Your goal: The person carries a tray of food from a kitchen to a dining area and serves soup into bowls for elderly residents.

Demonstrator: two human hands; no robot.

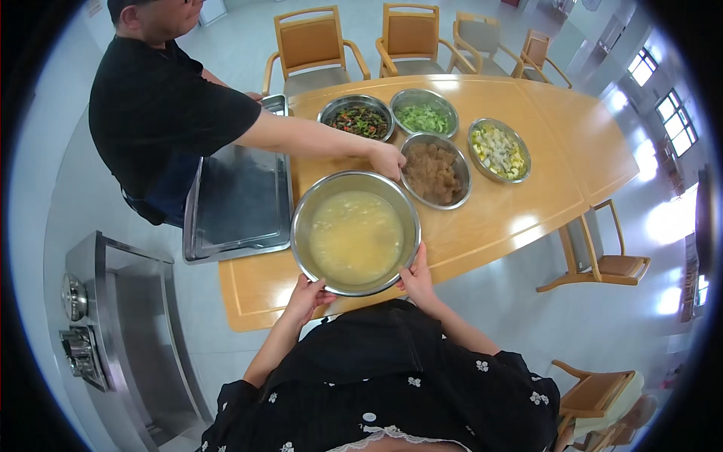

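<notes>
A large stainless steel bowl (301, 248) of pale yellow soup (357, 237) is before me, over the near part of the wooden table. My left hand (309, 298) grips its rim at the lower left, thumb on top. On the lower right, my right hand (417, 276) holds the rim too. Just beyond it, a co-worker's hand (387, 160) touches the edge of a steel bowl of brown food (432, 172). Whether the soup bowl rests on the table or is slightly raised, I cannot tell.
The wooden table (542, 141) also bears bowls of dark vegetables with red bits (360, 122), chopped greens (423, 117) and yellow-white food (500, 150). Large metal trays (243, 198) overhang its left end, beside a person in black (169, 101). A steel cart (135, 327) stands lower left; chairs (310, 45) line the far side.
</notes>
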